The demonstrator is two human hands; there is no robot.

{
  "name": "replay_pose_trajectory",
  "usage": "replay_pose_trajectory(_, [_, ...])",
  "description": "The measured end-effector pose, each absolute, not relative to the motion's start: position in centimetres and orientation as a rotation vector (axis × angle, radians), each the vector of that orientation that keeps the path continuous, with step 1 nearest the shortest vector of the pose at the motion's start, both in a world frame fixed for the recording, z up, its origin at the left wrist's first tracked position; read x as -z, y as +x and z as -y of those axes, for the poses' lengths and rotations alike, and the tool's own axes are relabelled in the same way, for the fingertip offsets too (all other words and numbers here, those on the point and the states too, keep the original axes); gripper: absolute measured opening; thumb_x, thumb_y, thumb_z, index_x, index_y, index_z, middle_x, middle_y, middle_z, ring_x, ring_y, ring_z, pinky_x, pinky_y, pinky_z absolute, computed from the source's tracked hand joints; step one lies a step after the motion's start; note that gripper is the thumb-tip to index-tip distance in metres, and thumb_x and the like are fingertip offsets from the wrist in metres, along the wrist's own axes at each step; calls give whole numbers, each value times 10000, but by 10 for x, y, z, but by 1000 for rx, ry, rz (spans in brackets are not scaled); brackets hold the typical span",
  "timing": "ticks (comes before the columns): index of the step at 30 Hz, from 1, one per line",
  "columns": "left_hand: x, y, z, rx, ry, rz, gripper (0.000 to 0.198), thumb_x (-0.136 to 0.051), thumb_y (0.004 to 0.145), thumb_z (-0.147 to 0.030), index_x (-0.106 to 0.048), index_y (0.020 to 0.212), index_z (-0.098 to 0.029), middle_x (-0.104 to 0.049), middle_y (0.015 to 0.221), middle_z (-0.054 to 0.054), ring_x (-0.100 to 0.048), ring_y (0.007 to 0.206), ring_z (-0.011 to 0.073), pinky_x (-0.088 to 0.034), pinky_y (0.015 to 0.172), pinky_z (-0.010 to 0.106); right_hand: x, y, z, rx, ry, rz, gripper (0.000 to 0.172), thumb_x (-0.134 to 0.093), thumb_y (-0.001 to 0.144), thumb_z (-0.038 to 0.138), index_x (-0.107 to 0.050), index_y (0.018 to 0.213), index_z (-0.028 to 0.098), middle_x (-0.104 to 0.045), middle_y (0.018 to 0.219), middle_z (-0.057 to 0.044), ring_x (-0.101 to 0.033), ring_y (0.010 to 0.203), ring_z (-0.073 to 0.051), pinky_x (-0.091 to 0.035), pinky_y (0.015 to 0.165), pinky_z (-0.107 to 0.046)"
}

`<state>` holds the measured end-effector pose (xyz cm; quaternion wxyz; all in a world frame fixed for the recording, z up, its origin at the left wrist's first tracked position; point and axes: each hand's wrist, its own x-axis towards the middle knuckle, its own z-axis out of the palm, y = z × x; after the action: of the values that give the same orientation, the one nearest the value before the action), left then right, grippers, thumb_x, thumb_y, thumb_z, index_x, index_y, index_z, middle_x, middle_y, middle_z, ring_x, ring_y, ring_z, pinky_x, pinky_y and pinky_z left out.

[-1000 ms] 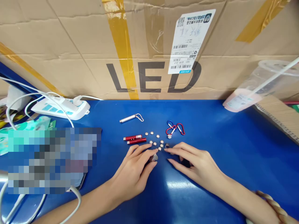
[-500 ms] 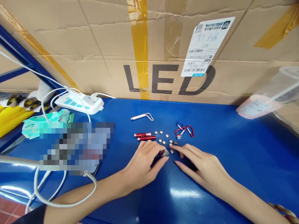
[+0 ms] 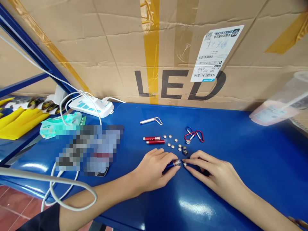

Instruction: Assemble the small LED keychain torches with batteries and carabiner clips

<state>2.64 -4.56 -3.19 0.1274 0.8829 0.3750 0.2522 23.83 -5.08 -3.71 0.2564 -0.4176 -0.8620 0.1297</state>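
My left hand (image 3: pixel 156 167) is closed around a small blue penlight tube (image 3: pixel 170 165), whose silver threaded end points right. Between the thumb and index finger of my right hand (image 3: pixel 216 168) is a silver button cell (image 3: pixel 185 164), just right of the tube's end and apart from it. Several loose button cells (image 3: pixel 175 140) lie on the blue table beyond my hands, beside small dark cylindrical pieces (image 3: pixel 184 149). Two red penlight tubes (image 3: pixel 155 141) lie side by side, left of the cells. Inside the blue tube I cannot see.
A silver penlight with a clip (image 3: pixel 148 120) and red and blue carabiners (image 3: pixel 190 134) lie farther back. At left are a phone (image 3: pixel 103 171), cables, a tissue pack (image 3: pixel 51 126) and a power strip (image 3: pixel 89 107). A plastic cup (image 3: pixel 267 114) stands right; a cardboard box (image 3: pixel 115 48) rises behind.
My right hand has picked up a button cell from the table and brought it close to the tube's end. The whole view has shifted slightly to the left.
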Motion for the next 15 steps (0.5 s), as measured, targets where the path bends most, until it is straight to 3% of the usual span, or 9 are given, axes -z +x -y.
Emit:
replay_pose_trajectory(6, [33, 27, 46, -753, 2605, -1130, 158, -483, 876, -268, -598, 876, -160, -642, 666, 14, -594, 626, 165, -461, 610, 271, 40, 240, 49, -406, -1138, 2328, 162, -494, 892, 321, -624, 899, 223, -619, 834, 7, -480, 447, -46, -415, 438, -177])
replay_pose_trajectory(15, [31, 27, 52, -640, 2615, -1090, 232, -421, 906, -305, -601, 899, -159, -593, 609, 11, -567, 597, 156, -449, 589, 255, 39, 233, 51, -438, -1107, 2322, 157, -477, 899, 311, -610, 875, 231, -636, 805, 21, -526, 471, -57, -435, 420, -172])
